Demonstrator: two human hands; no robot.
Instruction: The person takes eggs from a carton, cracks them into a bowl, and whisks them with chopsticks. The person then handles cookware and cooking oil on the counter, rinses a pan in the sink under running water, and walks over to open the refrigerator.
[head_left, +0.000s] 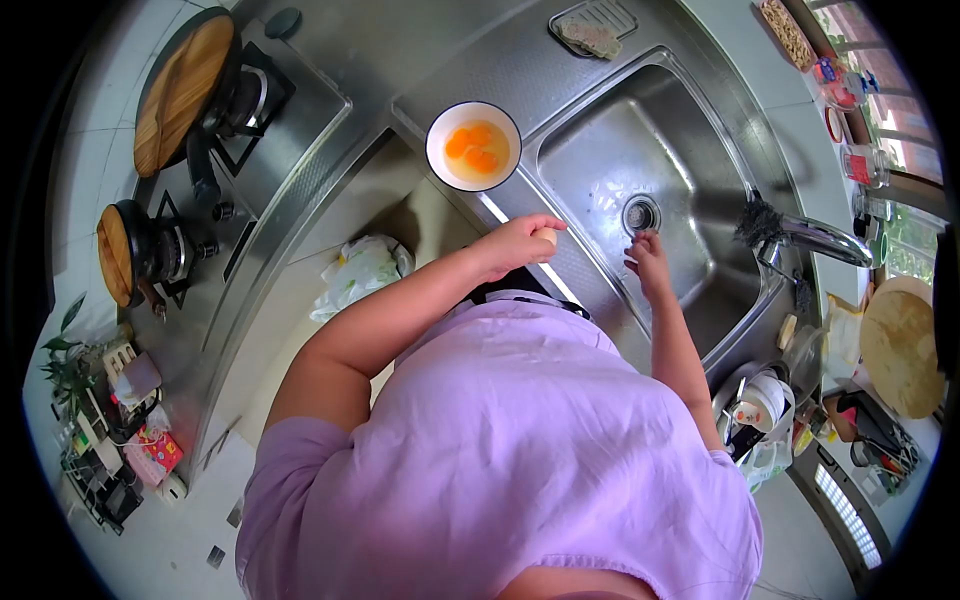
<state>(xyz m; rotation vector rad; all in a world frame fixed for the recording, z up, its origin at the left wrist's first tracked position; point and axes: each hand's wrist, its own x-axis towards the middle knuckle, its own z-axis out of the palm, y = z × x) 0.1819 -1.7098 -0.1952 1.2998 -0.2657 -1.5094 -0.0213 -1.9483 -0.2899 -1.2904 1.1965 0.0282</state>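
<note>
My left hand point(515, 247) is closed around a pale egg point(545, 235), which shows between thumb and fingers. It is over the counter edge on the near side of the sink. A white bowl with a dark rim point(434, 160) stands on the counter beyond this hand, with several orange yolks point(478, 147) in clear egg white. My right hand point(650, 262) hangs over the sink point(690, 300) near the drain point(640, 215). Its fingers are loosely bent and apart, and I see nothing held in them.
A faucet point(820, 240) reaches over the sink from the right. At left, two pans with wooden lids point(185, 95) sit on the stove. A cloth lies in a soap dish point(590, 38) at the top. Dishes point(760, 400) are stacked at right; a plastic bag point(365, 272) is below the counter.
</note>
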